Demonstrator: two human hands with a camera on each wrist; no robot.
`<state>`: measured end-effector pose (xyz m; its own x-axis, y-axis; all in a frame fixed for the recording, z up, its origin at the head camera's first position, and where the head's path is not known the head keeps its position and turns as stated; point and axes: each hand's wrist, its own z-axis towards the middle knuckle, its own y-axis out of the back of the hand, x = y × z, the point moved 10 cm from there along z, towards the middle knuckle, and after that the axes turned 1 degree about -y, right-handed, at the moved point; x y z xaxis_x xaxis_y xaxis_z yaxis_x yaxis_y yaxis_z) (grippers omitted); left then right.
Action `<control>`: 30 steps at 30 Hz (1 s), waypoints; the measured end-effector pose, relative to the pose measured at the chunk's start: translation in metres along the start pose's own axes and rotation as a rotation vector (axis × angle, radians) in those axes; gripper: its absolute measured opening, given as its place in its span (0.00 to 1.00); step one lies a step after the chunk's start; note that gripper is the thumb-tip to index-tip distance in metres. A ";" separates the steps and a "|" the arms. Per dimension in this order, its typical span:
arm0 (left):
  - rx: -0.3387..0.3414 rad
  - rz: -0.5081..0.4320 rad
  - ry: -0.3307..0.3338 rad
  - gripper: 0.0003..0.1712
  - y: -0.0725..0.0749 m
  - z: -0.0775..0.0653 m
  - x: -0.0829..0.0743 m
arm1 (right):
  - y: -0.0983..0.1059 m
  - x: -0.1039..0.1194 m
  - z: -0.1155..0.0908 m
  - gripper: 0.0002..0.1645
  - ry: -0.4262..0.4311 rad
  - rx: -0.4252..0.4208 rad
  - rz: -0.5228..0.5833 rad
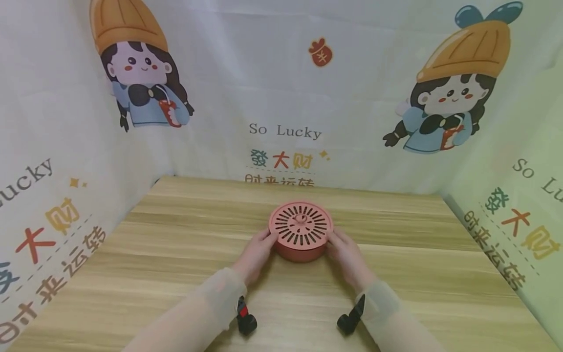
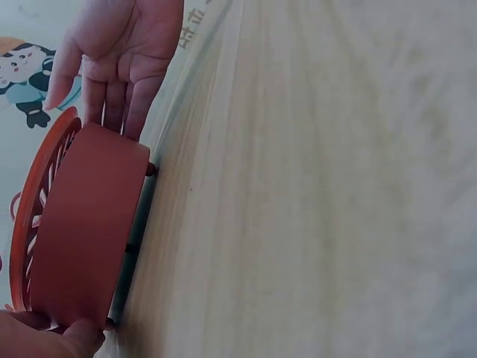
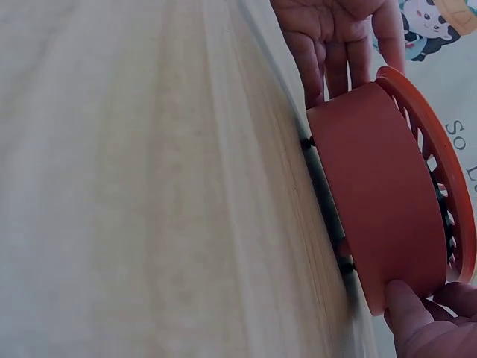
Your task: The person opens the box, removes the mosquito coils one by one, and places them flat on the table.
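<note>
A round, reddish-pink mosquito coil holder (image 1: pixel 301 252) with a slotted lid and a small central knob sits between the two hands at the middle of the table. My left hand (image 1: pixel 256 254) holds its left side, and my right hand (image 1: pixel 349 258) holds the right side. Thumbs lie by the lid's rim, with fingers against the wall. In the left wrist view, the holder (image 2: pixel 89 224) shows small dark feet under its base. From the right wrist, the smooth wall of the holder (image 3: pixel 380 194) faces me. Whether the feet touch the table I cannot tell.
The wood-grain table (image 1: pixel 176 234) stretches out on both sides of the holder. Behind and beside it hangs a white printed cloth (image 1: pixel 246 73) with cartoon figures and lettering. A dark wrist camera (image 1: pixel 246 322) is strapped at the left cuff, another camera (image 1: pixel 349 322) at the right.
</note>
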<state>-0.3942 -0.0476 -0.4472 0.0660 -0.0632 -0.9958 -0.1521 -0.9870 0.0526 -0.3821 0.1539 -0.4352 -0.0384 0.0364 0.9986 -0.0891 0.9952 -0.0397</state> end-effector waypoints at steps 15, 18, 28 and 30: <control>0.018 0.030 -0.022 0.31 0.005 -0.030 -0.004 | -0.004 -0.004 -0.018 0.32 -0.024 0.020 -0.009; 0.019 0.029 -0.009 0.31 0.007 -0.037 -0.002 | -0.005 -0.004 -0.020 0.32 -0.017 0.023 -0.029; 0.044 0.059 -0.029 0.33 0.008 -0.050 -0.001 | -0.006 -0.007 -0.030 0.35 -0.043 0.021 -0.043; 0.045 0.040 -0.026 0.34 0.008 -0.052 0.000 | -0.007 -0.008 -0.031 0.35 -0.043 0.022 -0.045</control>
<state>-0.3445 -0.0630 -0.4431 0.0339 -0.0977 -0.9946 -0.1982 -0.9761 0.0891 -0.3501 0.1496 -0.4416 -0.0762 -0.0130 0.9970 -0.1139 0.9935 0.0043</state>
